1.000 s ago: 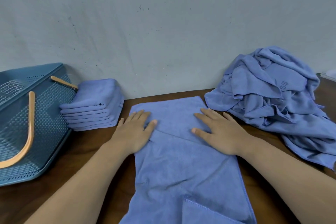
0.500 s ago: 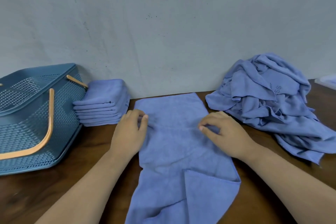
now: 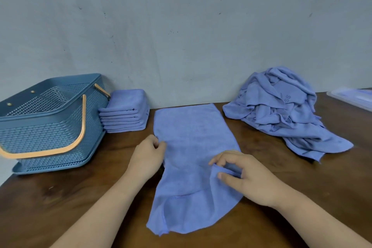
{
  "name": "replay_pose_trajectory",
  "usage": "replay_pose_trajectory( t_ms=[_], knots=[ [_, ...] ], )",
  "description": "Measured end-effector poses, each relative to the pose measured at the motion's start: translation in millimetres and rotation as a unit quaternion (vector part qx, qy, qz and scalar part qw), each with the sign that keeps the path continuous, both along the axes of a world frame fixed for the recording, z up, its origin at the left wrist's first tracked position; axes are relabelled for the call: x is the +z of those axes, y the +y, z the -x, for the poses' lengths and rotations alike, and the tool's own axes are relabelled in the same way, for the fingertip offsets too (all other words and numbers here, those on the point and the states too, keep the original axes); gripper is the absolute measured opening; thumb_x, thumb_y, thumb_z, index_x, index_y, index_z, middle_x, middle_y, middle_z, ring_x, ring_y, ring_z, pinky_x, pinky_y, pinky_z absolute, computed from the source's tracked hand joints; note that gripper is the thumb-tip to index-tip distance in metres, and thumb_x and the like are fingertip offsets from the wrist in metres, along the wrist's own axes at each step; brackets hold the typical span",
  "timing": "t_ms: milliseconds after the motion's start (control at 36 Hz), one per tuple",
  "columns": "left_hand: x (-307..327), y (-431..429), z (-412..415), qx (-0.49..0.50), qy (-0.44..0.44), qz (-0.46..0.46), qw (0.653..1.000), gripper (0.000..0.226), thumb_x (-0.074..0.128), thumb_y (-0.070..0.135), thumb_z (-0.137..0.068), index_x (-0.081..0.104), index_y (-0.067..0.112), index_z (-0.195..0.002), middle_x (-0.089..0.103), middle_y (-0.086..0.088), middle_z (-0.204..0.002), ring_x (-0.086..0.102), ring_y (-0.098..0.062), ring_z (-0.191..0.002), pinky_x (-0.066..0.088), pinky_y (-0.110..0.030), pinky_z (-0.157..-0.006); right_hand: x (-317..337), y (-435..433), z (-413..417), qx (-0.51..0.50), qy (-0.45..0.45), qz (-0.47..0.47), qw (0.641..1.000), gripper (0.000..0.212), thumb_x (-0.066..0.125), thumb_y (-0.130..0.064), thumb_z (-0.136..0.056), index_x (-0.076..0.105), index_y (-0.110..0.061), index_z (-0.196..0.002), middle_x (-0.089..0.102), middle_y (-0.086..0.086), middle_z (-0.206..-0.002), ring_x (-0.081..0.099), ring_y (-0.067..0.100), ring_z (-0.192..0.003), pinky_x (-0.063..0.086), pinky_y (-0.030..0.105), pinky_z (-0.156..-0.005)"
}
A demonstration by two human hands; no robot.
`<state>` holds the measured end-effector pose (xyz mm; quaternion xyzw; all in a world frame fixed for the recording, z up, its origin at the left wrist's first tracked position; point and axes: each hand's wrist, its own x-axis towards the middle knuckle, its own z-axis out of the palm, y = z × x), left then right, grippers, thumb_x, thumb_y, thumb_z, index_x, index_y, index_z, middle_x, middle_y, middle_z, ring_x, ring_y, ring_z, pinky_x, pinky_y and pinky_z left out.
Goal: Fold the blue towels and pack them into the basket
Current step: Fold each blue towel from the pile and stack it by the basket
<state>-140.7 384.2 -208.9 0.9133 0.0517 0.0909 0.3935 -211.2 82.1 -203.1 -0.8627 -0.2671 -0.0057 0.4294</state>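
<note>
A blue towel lies lengthwise on the brown table, folded into a long strip. My left hand pinches its left edge about halfway along. My right hand pinches a bunched bit of its right edge, nearer to me. A stack of several folded blue towels sits at the back left against the wall. Left of the stack stands the blue mesh basket with orange handles; no towels show inside it. A heap of unfolded blue towels lies at the back right.
The grey wall runs close behind everything. A pale flat tray or lid pokes in at the far right edge. The brown table shows bare wood in front of the basket and right of my right arm.
My hands went from pressing flat on the towel to pinching its side edges. Both have drawn back toward me, the right one farther, and the view has tilted up.
</note>
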Motion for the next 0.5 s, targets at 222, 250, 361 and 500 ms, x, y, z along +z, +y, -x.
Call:
replay_pose_trajectory(
  t_ms=[222, 250, 361, 500],
  knots=[
    [-4, 13, -4, 0.003, 0.001, 0.136, 0.991, 0.027, 0.070, 0.029, -0.099, 0.049, 0.013, -0.094, 0.048, -0.001, -0.073, 0.047, -0.015, -0.063, 0.041, -0.036, -0.062, -4, -27, 39, -0.080, 0.032, -0.150, 0.985, 0.015, 0.061, 0.012, -0.096, 0.063, -0.003, -0.096, 0.061, -0.010, -0.140, 0.059, 0.014, -0.131, 0.046, 0.056, -0.106],
    [-4, 15, -5, 0.005, 0.001, 0.125, 0.992, 0.029, 0.072, 0.031, -0.098, 0.050, 0.012, -0.098, 0.051, -0.001, -0.075, 0.049, -0.016, -0.064, 0.042, -0.035, -0.063, -5, -29, 42, -0.087, 0.033, -0.160, 0.983, 0.018, 0.059, 0.016, -0.094, 0.063, -0.002, -0.095, 0.061, -0.009, -0.140, 0.061, 0.018, -0.127, 0.046, 0.058, -0.103],
    [-6, 25, -4, 0.026, -0.010, 0.061, 0.998, 0.034, 0.078, 0.029, -0.095, 0.051, 0.016, -0.111, 0.061, -0.002, -0.083, 0.061, -0.018, -0.074, 0.044, -0.032, -0.064, -12, -40, 52, -0.088, 0.057, -0.156, 0.982, 0.035, 0.047, 0.027, -0.082, 0.060, -0.005, -0.086, 0.066, -0.005, -0.131, 0.062, 0.037, -0.106, 0.043, 0.048, -0.083],
    [-14, 35, 17, -0.006, -0.035, -0.008, 0.999, 0.043, 0.079, 0.028, -0.092, 0.052, 0.028, -0.124, 0.049, 0.005, -0.120, 0.059, -0.016, -0.103, 0.047, -0.027, -0.079, -14, -41, 63, -0.075, 0.083, -0.134, 0.985, 0.033, 0.045, 0.015, -0.085, 0.060, -0.015, -0.081, 0.071, -0.002, -0.122, 0.062, 0.025, -0.101, 0.039, 0.038, -0.079]
  ],
)
